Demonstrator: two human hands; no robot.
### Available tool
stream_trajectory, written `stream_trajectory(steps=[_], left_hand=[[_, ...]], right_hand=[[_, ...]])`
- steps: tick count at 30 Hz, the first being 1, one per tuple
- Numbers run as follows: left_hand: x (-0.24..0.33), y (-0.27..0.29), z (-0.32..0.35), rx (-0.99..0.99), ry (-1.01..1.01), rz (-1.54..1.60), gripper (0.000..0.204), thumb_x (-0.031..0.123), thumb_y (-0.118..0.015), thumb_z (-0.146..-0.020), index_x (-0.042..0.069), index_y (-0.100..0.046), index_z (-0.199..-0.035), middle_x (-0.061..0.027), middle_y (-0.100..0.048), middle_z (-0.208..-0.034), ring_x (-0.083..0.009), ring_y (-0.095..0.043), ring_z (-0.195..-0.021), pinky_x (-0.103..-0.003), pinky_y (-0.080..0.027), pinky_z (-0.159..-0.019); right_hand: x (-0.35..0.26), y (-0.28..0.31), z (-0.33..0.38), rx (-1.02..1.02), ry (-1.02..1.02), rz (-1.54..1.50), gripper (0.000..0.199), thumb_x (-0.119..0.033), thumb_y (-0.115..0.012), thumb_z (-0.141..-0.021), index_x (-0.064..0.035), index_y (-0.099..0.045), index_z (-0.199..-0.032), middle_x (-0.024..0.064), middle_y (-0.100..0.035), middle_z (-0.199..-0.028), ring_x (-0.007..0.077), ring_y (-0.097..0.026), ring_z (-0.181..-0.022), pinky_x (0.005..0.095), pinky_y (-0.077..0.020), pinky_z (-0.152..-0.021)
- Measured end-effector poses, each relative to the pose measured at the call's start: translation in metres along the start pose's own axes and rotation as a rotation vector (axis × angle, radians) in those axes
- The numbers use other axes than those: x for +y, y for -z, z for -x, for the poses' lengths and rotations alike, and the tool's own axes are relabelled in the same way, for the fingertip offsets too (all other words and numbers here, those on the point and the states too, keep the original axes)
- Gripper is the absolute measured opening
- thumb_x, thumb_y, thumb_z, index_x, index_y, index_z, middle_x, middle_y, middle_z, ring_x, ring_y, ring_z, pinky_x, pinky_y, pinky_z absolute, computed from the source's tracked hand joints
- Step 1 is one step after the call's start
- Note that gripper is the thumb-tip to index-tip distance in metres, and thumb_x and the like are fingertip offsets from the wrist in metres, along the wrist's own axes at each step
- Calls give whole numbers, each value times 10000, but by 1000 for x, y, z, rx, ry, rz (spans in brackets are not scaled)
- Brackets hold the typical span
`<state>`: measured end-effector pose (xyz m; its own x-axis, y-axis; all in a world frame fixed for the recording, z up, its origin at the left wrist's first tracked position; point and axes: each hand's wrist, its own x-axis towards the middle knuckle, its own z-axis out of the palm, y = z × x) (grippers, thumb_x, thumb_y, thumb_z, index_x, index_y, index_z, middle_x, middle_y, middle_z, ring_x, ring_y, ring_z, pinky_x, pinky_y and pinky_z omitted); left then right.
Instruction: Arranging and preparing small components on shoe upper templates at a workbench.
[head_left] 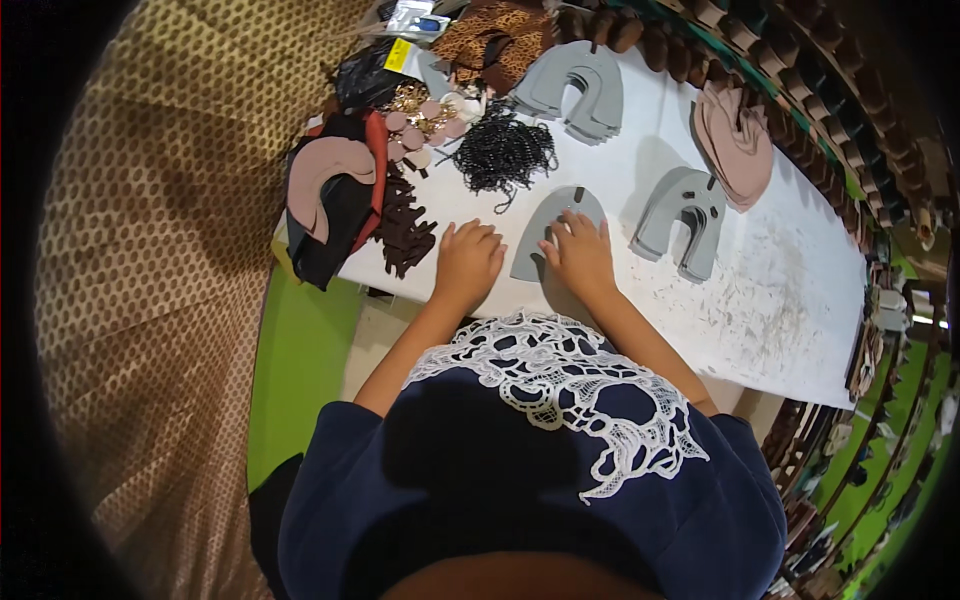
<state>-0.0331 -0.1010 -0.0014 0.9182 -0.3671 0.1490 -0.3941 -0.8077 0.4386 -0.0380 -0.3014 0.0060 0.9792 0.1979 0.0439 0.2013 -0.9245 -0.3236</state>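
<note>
On the white tabletop in front of me lies a grey arched piece of shoe-upper material (540,233) with a small dark tab at its top. My right hand (582,258) rests over its right side, fingers spread and fingertips touching the surface. My left hand (470,262) lies just left of the piece with its fingers apart and nothing visible in them. Right of my right hand sits a stack of grey U-shaped pieces (655,220) with dark tabs. Beyond my left hand is a tangled heap of black beaded strands (500,152).
Another grey U-shaped stack (572,85) lies at the back, pink pieces (735,150) at the far right. Dark brown strips (402,225), pink discs (412,138) and a pink curved piece (325,185) on black material crowd the left. Shoe-filled racks (800,95) line the right; patterned fabric (180,250) hangs left.
</note>
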Motion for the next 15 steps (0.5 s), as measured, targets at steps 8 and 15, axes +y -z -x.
stream_trajectory(steps=[8,15], left_hand=[[-57,39,19,291,232,-145,136,159,-607,-777,97,-678,-875,-66,-622,-1036,-283,-536,-1050,-430,-380,-910],[-81,52,26,305,328,-263,172,162,-607,-766,127,-681,-917,-49,-589,-1119,-277,-468,-1147,-464,-279,-1000]], right_hand=[[-73,-44,-65,91,473,-231,205,-196,-610,-773,-103,-656,-951,69,-596,-998,251,-520,-1022,449,-372,-925],[-99,-70,-91,157,601,-159,163,-163,-622,-713,-96,-656,-858,66,-580,-898,247,-531,-942,387,-388,-897]])
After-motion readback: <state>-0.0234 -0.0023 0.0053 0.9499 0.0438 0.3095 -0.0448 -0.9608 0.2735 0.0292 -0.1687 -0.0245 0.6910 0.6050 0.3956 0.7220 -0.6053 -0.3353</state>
